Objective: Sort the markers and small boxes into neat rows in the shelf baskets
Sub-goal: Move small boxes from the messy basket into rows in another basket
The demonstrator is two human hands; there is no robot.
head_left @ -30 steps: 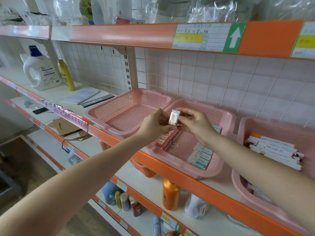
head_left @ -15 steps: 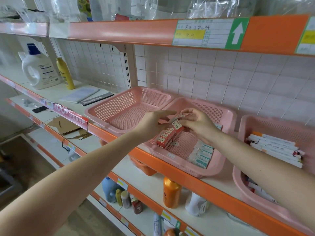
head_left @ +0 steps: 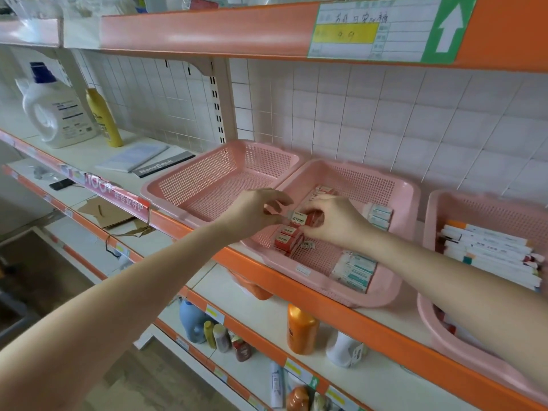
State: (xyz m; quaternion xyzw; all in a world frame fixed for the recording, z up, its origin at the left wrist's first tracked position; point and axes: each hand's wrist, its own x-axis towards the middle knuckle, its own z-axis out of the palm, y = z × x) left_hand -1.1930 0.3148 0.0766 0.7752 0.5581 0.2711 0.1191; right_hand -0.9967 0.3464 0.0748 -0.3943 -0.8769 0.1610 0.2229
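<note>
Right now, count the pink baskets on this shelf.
3: left basket, empty; middle basket, holding boxes; right basket, holding markers. More may sit offscreen.

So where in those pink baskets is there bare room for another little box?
The left basket shows only bare mesh. In the middle basket, a bare strip runs between red boxes and teal-and-white boxes. Crowded: its left side, where left hand and right hand pinch a red box, and the right basket of markers.
</note>
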